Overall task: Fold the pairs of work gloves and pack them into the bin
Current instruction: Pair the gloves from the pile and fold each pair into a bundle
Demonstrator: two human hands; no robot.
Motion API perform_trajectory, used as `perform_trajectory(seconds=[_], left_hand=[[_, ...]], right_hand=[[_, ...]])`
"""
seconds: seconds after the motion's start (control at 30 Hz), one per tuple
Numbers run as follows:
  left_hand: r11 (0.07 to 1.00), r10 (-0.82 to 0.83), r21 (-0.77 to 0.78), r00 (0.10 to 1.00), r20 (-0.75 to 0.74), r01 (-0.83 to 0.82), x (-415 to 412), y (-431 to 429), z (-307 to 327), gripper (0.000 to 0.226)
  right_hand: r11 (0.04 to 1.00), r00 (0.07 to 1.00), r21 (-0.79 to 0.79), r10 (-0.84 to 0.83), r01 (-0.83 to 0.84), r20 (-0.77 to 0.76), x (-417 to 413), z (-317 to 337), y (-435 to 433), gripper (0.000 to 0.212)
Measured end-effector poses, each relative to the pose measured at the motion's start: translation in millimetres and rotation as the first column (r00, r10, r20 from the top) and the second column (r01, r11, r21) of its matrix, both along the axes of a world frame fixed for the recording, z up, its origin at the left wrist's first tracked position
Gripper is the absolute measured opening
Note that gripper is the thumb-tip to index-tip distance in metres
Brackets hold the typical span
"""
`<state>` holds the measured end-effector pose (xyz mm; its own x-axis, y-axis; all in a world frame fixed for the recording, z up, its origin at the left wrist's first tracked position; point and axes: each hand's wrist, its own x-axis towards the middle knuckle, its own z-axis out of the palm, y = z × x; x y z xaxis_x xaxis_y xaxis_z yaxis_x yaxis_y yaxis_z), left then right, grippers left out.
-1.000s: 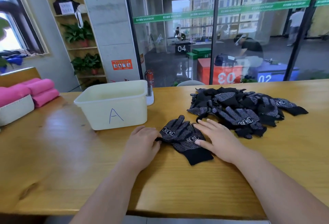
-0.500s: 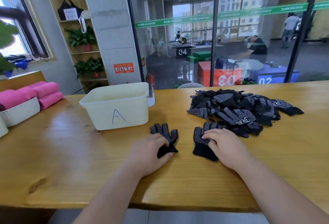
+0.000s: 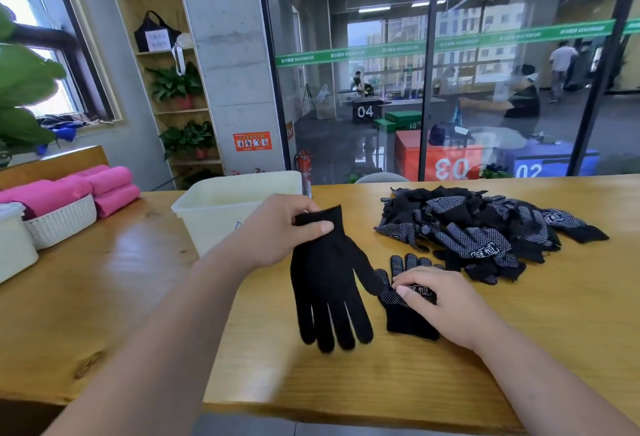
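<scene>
From the head camera, the left hand (image 3: 277,227) is raised above the wooden counter (image 3: 138,297) and pinches the cuff of a plain black knit work glove (image 3: 329,283) between the thumb on the near side and curled fingers behind. The glove hangs cuff-up with its fingers pointing down toward the near edge. Whether its fingertips touch the wood cannot be told.

Just to the right, a second black glove with white grip dots and a white logo (image 3: 403,321) lies flat on the counter, with its fingers pointing away and its cuff toward the person. The right hand (image 3: 446,307) lies palm-down on it. The fingers are loosely bent across the logo, pressing on the glove rather than gripping it, and nothing is held in this hand.

Beyond the right hand, a loose heap of black dotted work gloves (image 3: 485,227) spreads over the far right part of the counter, near the flat glove.

The cream rectangular plastic bin (image 3: 221,207) stands on the counter behind the left hand and is partly hidden by it. No gloves can be seen inside it from this angle.

At the far left are a white woven basket (image 3: 62,221) holding rolled pink towels (image 3: 104,182) and a white plastic container (image 3: 14,245). A glass wall (image 3: 381,89) rises behind the counter.
</scene>
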<state>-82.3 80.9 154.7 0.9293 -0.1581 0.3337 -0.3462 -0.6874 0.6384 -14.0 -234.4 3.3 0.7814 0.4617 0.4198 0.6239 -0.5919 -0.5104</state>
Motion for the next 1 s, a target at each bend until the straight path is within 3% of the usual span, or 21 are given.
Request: perform_trajectory(seconds=[0.17, 0.3, 0.4, 0.53, 0.6, 0.73, 0.87, 1.0], left_hand=[[0.994, 0.064, 0.089, 0.998, 0.017, -0.065, 22.6, 2.6, 9.8, 0.010], [0.983, 0.138, 0.091, 0.971, 0.195, -0.158, 22.4, 1.0, 15.0, 0.011], [0.987, 0.076, 0.118, 0.965, 0.252, -0.108, 9.0, -4.5, -1.3, 0.017], [0.921, -0.024, 0.389, 1.000, 0.009, 0.018, 1.1, -5.7, -79.4, 0.022], [0.883, -0.032, 0.464, 0.996, -0.080, 0.066, -3.1, -2.5, -115.1, 0.038], [0.936, 0.021, 0.353, 0.999, -0.026, -0.010, -12.7, -1.0, -132.9, 0.053], [0.897, 0.052, 0.440, 0.998, -0.024, -0.036, -16.2, -9.3, -136.2, 0.052], [0.905, 0.117, 0.417, 0.992, -0.055, -0.084, -15.3, -16.2, -129.3, 0.040]], right_hand=[[0.999, 1.000, -0.050, 0.005, -0.005, -0.007, 1.5, -2.6, 0.6, 0.026], [0.999, 1.000, -0.035, 0.017, -0.017, -0.009, 1.4, -1.2, 0.5, 0.032], [0.999, 1.000, -0.041, 0.030, -0.030, -0.004, 0.4, 1.0, 0.8, 0.028], [0.998, 0.999, -0.055, 0.034, -0.034, -0.009, -0.2, 2.8, 1.2, 0.011], [0.998, 0.999, -0.057, 0.033, -0.034, -0.015, 0.0, 2.2, 0.8, 0.008], [0.998, 1.000, -0.066, 0.000, -0.001, -0.013, 0.5, 1.6, 0.5, 0.014], [0.980, 0.999, -0.200, 0.009, -0.017, -0.039, -2.1, 2.5, 1.7, 0.031], [0.989, 0.996, -0.148, -0.010, -0.003, -0.084, -6.0, 12.7, 3.0, 0.035]])
